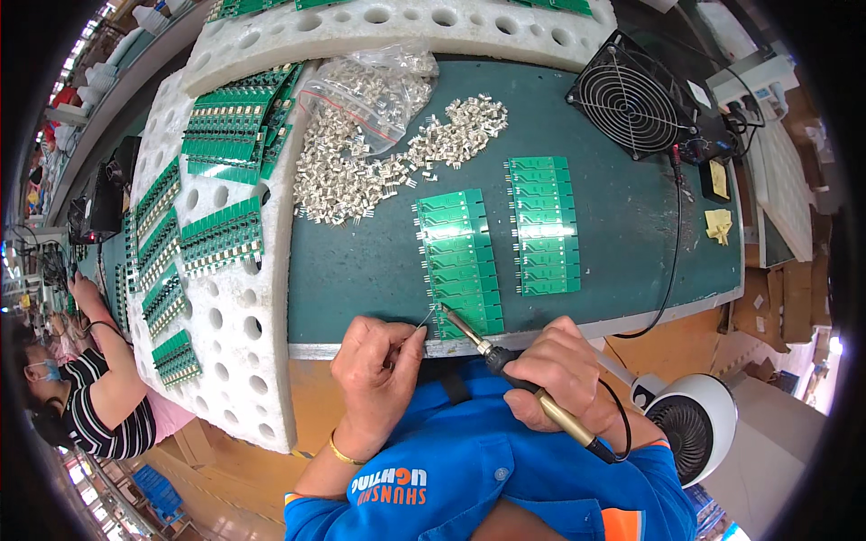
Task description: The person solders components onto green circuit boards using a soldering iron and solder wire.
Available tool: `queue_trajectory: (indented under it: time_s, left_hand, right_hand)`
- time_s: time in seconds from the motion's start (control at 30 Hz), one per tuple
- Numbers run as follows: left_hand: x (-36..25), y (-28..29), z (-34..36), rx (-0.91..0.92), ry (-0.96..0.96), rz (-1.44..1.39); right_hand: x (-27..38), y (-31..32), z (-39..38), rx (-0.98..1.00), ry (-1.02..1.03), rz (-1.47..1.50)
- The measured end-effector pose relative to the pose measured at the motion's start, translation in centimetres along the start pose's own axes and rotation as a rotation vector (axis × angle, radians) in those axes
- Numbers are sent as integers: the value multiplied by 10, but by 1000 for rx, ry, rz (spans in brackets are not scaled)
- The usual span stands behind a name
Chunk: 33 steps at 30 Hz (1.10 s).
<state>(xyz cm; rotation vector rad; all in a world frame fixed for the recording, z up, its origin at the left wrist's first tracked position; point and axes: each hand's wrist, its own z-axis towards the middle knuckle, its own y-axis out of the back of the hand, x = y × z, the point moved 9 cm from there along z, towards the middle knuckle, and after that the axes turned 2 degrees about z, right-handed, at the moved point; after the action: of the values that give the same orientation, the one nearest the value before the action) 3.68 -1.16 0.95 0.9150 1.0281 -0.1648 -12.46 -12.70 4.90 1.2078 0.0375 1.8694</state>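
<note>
My right hand [561, 374] is wrapped round a soldering iron [494, 356] with a dark grip and a gold-coloured rear barrel. Its tip meets the left edge of a green circuit board panel [460, 252], near the panel's lower end. Pinched between the thumb and fingers of my left hand [372, 365] is a thin solder wire [426, 317], reaching toward that same tip. Small white pin connectors line the panel's left edge. Beside it on the right lies a second green panel [547, 230], also with connectors along its left edge.
Loose white connectors [338, 180] are heaped at the back left beside a clear plastic bag [383, 90]. White foam boards [234, 343] hold several green panels. A black fan [631, 99] stands back right; a white fan [693, 424] is low right. A co-worker [99, 388] sits far left.
</note>
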Motion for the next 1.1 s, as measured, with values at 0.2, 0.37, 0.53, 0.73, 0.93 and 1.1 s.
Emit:
queue_trajectory:
  time_s: [0.2, 0.37, 0.53, 0.73, 0.93, 1.1]
  left_hand:
    - [0, -1, 0, -9, -26, -10]
    - [2, -1, -1, 0, -15, -20]
    - [1, -1, 1, -29, 3, -16]
    - [-5, -3, 2, -33, -49, 10]
    - [-5, -6, 0, -16, -89, 35]
    - [-6, -7, 0, -12, -89, 38]
  right_hand:
    - [-1, -1, 0, 7, 0, 6]
    - [-1, -3, 1, 19, -1, -1]
    - [-1, -4, 1, 19, 0, -13]
    - [2, -4, 5, 23, -2, -28]
    - [2, -4, 6, 36, -4, -37]
    - [2, -4, 5, 31, -6, -38]
